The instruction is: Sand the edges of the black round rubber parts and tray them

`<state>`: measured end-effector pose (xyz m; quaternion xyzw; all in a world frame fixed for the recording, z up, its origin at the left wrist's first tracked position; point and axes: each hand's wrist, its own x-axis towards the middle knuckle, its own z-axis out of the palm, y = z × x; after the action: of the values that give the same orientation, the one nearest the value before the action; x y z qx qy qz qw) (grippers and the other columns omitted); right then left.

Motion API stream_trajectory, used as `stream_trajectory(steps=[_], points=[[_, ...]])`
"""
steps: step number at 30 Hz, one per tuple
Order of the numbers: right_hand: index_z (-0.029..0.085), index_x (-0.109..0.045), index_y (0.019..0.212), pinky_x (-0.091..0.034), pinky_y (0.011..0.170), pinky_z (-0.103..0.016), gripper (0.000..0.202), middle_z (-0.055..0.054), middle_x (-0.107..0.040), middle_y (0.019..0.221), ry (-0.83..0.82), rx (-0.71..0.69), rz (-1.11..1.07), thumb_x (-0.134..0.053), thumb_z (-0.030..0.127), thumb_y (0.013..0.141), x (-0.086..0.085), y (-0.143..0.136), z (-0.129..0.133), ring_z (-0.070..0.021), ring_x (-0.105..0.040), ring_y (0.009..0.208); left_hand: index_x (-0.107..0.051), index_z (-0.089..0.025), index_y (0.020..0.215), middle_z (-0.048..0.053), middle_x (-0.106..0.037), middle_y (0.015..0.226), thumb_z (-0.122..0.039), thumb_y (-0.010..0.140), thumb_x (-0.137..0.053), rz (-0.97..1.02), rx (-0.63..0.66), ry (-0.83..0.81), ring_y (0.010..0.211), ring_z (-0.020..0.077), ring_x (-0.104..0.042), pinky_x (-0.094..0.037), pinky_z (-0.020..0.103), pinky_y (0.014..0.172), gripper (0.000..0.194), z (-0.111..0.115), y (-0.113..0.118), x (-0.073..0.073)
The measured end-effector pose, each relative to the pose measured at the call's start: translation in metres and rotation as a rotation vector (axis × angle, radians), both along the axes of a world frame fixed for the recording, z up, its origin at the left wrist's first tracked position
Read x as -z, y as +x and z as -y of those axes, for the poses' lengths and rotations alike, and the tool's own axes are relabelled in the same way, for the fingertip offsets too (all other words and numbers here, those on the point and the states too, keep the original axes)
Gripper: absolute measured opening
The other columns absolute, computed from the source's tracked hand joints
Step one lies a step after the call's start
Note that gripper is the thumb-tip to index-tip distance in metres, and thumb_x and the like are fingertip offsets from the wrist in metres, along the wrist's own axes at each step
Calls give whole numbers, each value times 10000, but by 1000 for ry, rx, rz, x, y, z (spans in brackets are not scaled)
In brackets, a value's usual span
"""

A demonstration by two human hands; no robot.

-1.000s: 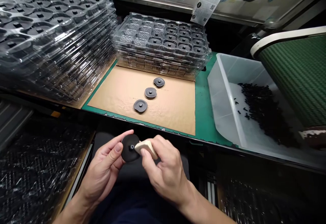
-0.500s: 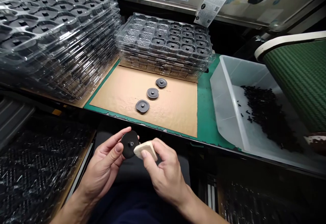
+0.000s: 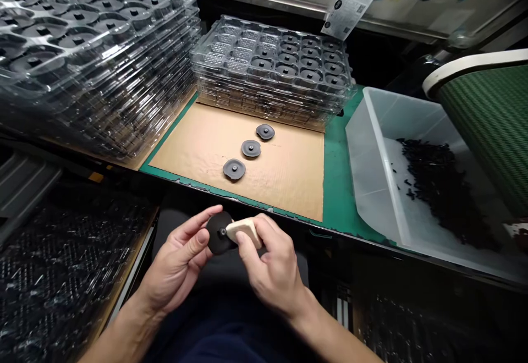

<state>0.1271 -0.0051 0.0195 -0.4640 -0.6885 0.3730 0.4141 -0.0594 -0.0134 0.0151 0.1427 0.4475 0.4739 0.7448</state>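
Observation:
Between the thumb and fingers of my left hand [image 3: 177, 258] is a black round disc [image 3: 217, 236] with a small raised hub at its centre. My right hand [image 3: 272, 264] pinches a cream-coloured pad [image 3: 244, 232], its corner against or very close to the hub. Both hands are above my lap, in front of the bench edge. On the cardboard sheet [image 3: 190, 148] three similar dark discs lie in a slanting row: a near one [image 3: 234, 169], a middle one [image 3: 251, 148] and a far one [image 3: 265, 131].
Behind the cardboard stands a stack of clear trays [image 3: 268, 91], its top one partly filled with discs. A taller tray stack [image 3: 136, 71] rises at the left. To the right are a translucent bin [image 3: 371, 148] of small black parts and a green conveyor belt [image 3: 490, 115].
The pad has moved in closer to the disc's hub, covering more of the disc's right side. The whole view has shifted slightly.

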Motion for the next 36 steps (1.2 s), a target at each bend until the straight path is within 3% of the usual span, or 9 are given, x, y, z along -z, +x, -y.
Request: stream_trajectory(steps=[3, 9, 13, 17, 20, 22, 24, 29, 36], points=[[178, -623, 864, -367, 595, -287, 288, -9, -545, 757, -234, -7, -83, -505, 319, 1086, 6, -5, 5, -163, -483, 661, -778, -274, 1255, 84, -780, 1139, -325, 740, -931, -118, -56, 19, 1058, 224, -716, -575, 277, 946, 539, -1, -2, -2], [173, -671, 1014, -409, 797, -361, 189, -51, -626, 928, 108, -64, 112, -489, 169, 1063, 6, 3, 2, -202, -539, 838, -817, -158, 1141, 133, -775, 998, -385, 934, -746, -32, 327, -23, 832, 205, -703, -629, 319, 755, 315, -2, -13, 5], [181, -686, 1159, -434, 798, -374, 239, -68, -648, 1030, 234, -283, 145, -462, 152, 1081, -1, 11, -4, -217, -546, 879, -823, -115, 905, 97, -725, 744, -431, 920, -753, 142, 395, -137, 614, 174, -662, -627, 308, 556, 324, 2, -10, 13], [195, -697, 1136, -426, 876, -404, 225, -59, -668, 1065, 293, -281, 173, -476, 180, 1097, -2, 11, -8, -226, -557, 926, -824, -150, 1022, 107, -785, 887, -400, 889, -796, 214, 279, -166, 727, 205, -729, -657, 329, 636, 285, 3, -4, 15], [175, -674, 976, -429, 743, -338, 200, -45, -630, 890, 66, 2, 83, -507, 217, 1077, 3, 4, -5, -194, -543, 798, -787, -240, 1194, 81, -790, 1143, -282, 840, -854, 132, 23, -48, 1011, 202, -739, -615, 291, 900, 362, -1, -1, 11], [180, -612, 850, -381, 614, -298, 258, -11, -548, 761, -136, 42, -12, -521, 277, 1071, 6, -1, 0, -162, -487, 670, -779, -269, 1209, 63, -785, 1158, -238, 789, -894, 54, -69, 33, 1101, 210, -721, -572, 272, 973, 437, -4, 0, 8], [187, -556, 791, -358, 587, -292, 300, -3, -505, 734, -181, -18, -59, -517, 311, 1062, 7, -5, 2, -154, -458, 641, -780, -283, 1200, 59, -780, 1157, -231, 761, -911, -4, -93, 73, 1130, 233, -715, -569, 284, 974, 461, -4, 0, 6], [184, -556, 811, -369, 663, -311, 244, -20, -506, 764, 46, 47, 31, -491, 229, 1042, 3, -6, -2, -173, -449, 709, -788, -287, 1172, 62, -777, 1148, -256, 735, -926, -34, -91, 56, 1140, 259, -715, -566, 319, 988, 460, -2, 0, 6], [187, -530, 783, -346, 679, -327, 250, -4, -476, 748, 36, -56, 17, -497, 208, 1030, 0, 2, -6, -167, -437, 700, -786, -296, 1197, 63, -786, 1161, -311, 750, -923, 11, -70, 31, 1178, 252, -704, -553, 304, 1019, 467, -2, 0, 5]])
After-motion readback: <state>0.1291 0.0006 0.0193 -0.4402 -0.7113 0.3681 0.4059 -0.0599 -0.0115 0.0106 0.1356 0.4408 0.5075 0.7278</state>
